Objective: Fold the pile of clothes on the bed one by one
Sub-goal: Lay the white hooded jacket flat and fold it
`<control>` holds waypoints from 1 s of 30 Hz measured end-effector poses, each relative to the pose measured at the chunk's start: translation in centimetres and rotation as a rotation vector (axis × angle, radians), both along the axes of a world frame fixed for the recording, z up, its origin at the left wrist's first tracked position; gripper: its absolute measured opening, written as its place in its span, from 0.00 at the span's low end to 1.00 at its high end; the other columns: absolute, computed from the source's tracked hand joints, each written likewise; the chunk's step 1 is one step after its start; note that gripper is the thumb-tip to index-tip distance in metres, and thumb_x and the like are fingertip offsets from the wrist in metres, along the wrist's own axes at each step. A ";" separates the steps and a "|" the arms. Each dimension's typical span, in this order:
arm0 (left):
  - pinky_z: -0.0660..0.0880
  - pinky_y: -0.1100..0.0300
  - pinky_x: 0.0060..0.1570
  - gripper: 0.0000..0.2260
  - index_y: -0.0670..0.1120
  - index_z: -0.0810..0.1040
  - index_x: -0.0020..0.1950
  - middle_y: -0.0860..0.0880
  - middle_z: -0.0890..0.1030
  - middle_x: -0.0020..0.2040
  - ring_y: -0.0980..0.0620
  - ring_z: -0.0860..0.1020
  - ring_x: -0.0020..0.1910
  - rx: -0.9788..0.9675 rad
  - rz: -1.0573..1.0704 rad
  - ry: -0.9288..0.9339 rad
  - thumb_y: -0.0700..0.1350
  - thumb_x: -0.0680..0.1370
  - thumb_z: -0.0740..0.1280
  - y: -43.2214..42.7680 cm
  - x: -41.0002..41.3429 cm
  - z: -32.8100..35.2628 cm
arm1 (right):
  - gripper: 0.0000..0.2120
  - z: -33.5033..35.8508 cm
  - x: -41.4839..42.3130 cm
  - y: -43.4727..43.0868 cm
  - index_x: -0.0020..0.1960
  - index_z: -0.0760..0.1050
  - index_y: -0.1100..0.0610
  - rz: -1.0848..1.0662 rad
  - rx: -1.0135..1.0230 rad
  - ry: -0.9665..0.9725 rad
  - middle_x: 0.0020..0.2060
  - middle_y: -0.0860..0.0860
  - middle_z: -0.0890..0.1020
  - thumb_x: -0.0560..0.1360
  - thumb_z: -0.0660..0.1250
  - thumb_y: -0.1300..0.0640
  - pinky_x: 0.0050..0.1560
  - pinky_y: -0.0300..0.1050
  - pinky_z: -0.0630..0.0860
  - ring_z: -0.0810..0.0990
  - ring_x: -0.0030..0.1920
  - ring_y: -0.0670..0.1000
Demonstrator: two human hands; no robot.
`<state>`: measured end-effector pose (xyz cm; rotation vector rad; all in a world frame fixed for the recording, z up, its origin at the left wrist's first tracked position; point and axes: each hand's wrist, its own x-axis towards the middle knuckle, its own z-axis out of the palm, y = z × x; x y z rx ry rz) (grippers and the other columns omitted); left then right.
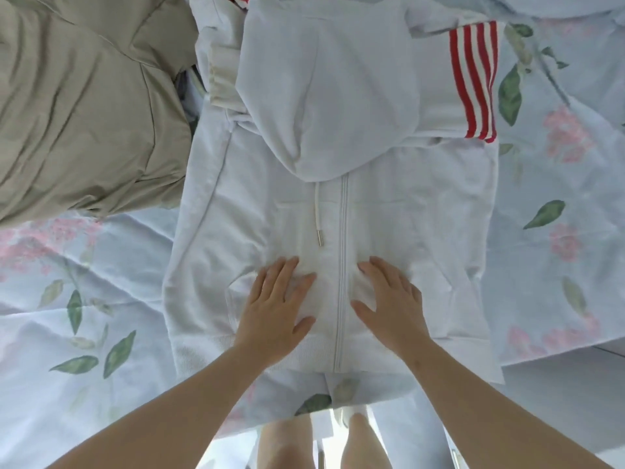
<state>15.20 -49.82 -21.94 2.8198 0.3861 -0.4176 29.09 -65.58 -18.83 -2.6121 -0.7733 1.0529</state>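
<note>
- Forearms reach in from the bottom edge. Both hands lie flat with fingers straight and spread. The left hand (275,306) presses the cloth just left of the zip, and the right hand (389,299) presses just right of it. Neither grips anything.
- Underneath everything, the bed sheet (84,299) is pale blue with pink flowers and green leaves. It is creased and will likely drag, so the palms should slide the garment's top layer rather than bunch the sheet.
- Front up in the middle of the bed lies the white hoodie (236,214), the garment in hand, with its hem nearest the person. The step looks like smoothing before the hem is folded up. Sweeping outward from the centre to the side seams, with light and even pressure, should clear the wrinkles.
- At far left a beige padded bundle (84,96) touches the hoodie's edge. It may be next in the pile, so keep the fold clear of it.
- Turned down over the chest, the hood (321,96) adds bulk, so flatten it first.
- Across the upper right, the striped sleeve (473,79) is already laid inward.
- Closed and straight, the zip (341,265) serves as the centre line.
- Loose just left of the zip, the drawstring (318,218) is best tucked under before folding.
</note>
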 end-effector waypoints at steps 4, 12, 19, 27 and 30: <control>0.54 0.41 0.67 0.34 0.56 0.63 0.71 0.48 0.60 0.74 0.40 0.54 0.75 0.046 -0.243 0.054 0.67 0.68 0.56 -1.0 -3.8 -0.6 | 0.38 -0.5 -3.2 -3.5 0.74 0.57 0.46 0.183 -0.041 -0.121 0.73 0.50 0.66 0.70 0.71 0.45 0.67 0.53 0.66 0.66 0.72 0.54; 0.61 0.37 0.66 0.48 0.54 0.62 0.72 0.47 0.62 0.74 0.39 0.60 0.71 0.114 -0.316 0.032 0.65 0.57 0.76 -1.1 -5.1 -0.8 | 0.57 -2.7 -4.2 -5.9 0.69 0.65 0.47 0.480 -0.105 -0.249 0.69 0.55 0.69 0.43 0.77 0.32 0.60 0.60 0.72 0.73 0.66 0.62; 0.77 0.49 0.51 0.39 0.52 0.69 0.66 0.47 0.78 0.64 0.43 0.78 0.60 0.104 -0.315 -0.094 0.39 0.58 0.79 0.5 -3.9 0.1 | 0.47 -2.1 -2.8 -5.8 0.65 0.68 0.48 0.512 -0.006 -0.312 0.63 0.55 0.77 0.49 0.83 0.57 0.51 0.55 0.79 0.79 0.58 0.61; 0.72 0.58 0.50 0.23 0.51 0.74 0.65 0.52 0.75 0.63 0.50 0.74 0.60 -0.181 -0.272 0.271 0.32 0.73 0.64 3.9 1.5 3.9 | 0.23 1.8 0.1 -2.6 0.62 0.75 0.52 0.589 -0.108 -0.181 0.54 0.50 0.80 0.68 0.72 0.63 0.46 0.47 0.79 0.79 0.55 0.55; 0.68 0.61 0.48 0.19 0.52 0.76 0.61 0.51 0.78 0.56 0.51 0.73 0.52 -0.352 -0.068 0.478 0.34 0.75 0.58 6.7 5.3 5.4 | 0.21 3.0 2.6 -1.3 0.71 0.65 0.48 0.474 -0.203 -0.181 0.60 0.47 0.76 0.78 0.59 0.58 0.57 0.44 0.70 0.74 0.60 0.52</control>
